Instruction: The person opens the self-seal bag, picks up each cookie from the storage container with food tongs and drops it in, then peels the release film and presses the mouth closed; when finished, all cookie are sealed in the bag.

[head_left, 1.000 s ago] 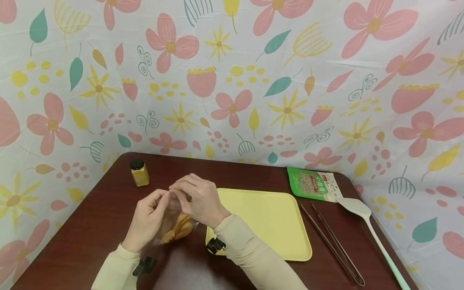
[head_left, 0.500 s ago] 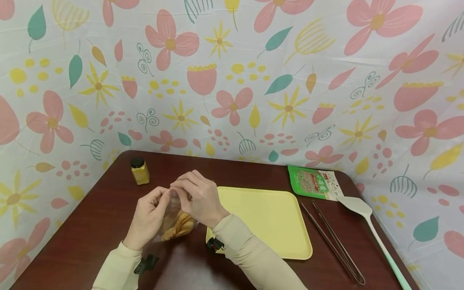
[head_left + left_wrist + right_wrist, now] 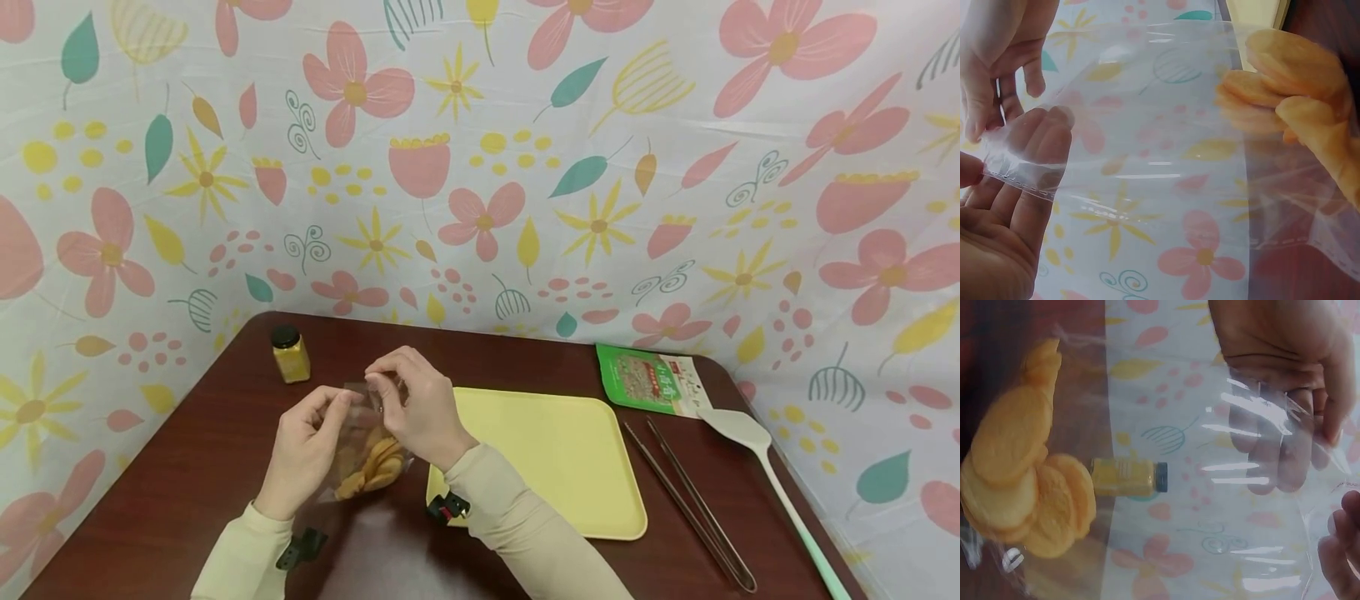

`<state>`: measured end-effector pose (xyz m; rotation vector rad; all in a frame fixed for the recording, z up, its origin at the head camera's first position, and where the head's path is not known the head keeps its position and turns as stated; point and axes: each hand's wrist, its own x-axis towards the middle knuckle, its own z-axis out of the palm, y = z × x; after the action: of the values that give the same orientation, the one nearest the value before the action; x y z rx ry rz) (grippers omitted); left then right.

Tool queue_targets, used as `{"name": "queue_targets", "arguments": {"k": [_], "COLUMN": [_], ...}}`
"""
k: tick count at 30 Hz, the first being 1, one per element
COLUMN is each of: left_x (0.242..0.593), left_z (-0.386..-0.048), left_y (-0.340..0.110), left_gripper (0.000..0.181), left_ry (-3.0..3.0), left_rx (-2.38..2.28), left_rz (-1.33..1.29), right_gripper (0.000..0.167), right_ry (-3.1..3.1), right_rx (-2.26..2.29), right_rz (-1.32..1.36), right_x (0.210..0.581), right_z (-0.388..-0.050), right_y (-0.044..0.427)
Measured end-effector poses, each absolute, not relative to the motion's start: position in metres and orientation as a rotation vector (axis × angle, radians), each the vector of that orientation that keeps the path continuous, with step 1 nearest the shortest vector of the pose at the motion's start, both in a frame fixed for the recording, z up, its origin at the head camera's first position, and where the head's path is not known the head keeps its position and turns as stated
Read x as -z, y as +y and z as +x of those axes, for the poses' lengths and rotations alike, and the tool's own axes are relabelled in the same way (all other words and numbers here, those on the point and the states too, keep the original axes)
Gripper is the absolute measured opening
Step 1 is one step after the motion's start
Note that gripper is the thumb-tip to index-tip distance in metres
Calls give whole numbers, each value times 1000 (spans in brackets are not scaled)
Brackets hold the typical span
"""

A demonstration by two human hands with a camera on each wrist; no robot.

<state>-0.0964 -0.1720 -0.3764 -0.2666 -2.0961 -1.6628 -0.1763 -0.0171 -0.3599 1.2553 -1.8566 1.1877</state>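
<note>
A clear plastic bag [image 3: 362, 425] hangs between the two hands, over the table's left-middle part. In its lower end lie several golden-brown, flat rounded pieces [image 3: 372, 468], whose exact kind I cannot tell. The left hand [image 3: 303, 446] pinches the top edge of the bag between thumb and fingers. At the other side of the top edge, the right hand [image 3: 423, 408] pinches the film with its fingertips, a little apart from the left. Through the clear film in the left wrist view, some fingers [image 3: 1035, 140] show behind the bag.
A pale yellow tray [image 3: 551, 462] lies right of the bag. Behind the left hand stands a black-lidded jar [image 3: 291, 354] of yellow contents. Farther right are metal tongs [image 3: 690, 504], a white spatula [image 3: 750, 437] with a mint handle, and a green packet [image 3: 648, 379].
The hands' fingertips, together before, have drawn apart. The right hand has shifted slightly up and right, and the bag's top edge now shows between them.
</note>
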Motion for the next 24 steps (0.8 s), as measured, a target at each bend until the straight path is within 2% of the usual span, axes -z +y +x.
{"name": "queue_targets", "arguments": {"k": [9,18,24], "left_x": [379,381,383], "left_z": [-96,-97,-97], "left_y": [-175,-176,-178], "left_gripper": [23,22,22], "left_ry": [-2061,-2003,-1982], "left_rx": [1730,1712,1695], "left_rz": [-288,-243,-253], "right_gripper": [4,3,7], "right_ry": [-1839,-1776,-1793], "right_rx": [-1573,-1752,-1829], "right_rz": [1121,1015,882], "right_x": [356,328,336], "right_z": [-176,-161,-174], "right_y": [-13,1,8]}}
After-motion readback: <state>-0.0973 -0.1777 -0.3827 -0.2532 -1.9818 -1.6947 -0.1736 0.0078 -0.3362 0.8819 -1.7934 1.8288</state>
